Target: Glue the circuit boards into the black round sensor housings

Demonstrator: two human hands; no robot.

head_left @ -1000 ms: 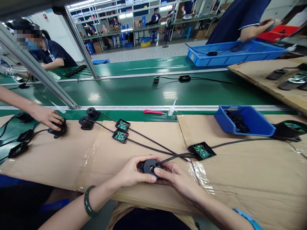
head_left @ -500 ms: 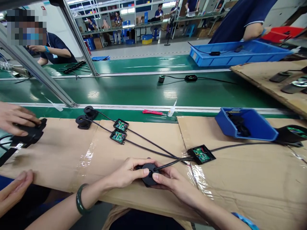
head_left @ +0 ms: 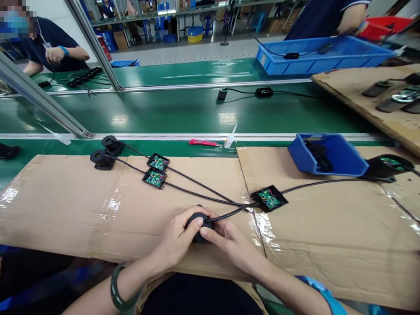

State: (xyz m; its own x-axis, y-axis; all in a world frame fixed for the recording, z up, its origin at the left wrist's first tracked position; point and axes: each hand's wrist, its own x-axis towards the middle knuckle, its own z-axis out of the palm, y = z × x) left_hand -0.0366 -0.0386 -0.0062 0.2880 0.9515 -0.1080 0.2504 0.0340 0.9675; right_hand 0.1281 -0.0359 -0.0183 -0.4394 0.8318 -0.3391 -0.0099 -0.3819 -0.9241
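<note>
Near the cardboard's front edge, my left hand and my right hand grip a round black part from both sides, thumbs on its top. A black cable runs from it to an open black case with a green circuit board, lying to the right. Two smaller open cases with boards, one behind the other, lie further left. Their cables lead to two round black parts, one in front of the other. My fingers hide the underside of the held part.
A blue bin holding black parts stands at the right, beside a black cylindrical part. A red cutter and a white bottle lie behind the cardboard. A metal post rises at the left. People work beyond.
The view has shifted slightly. The other person's hands and the black part they held at the left are gone from view. My hands still grip the round part, thumbs slightly moved.
</note>
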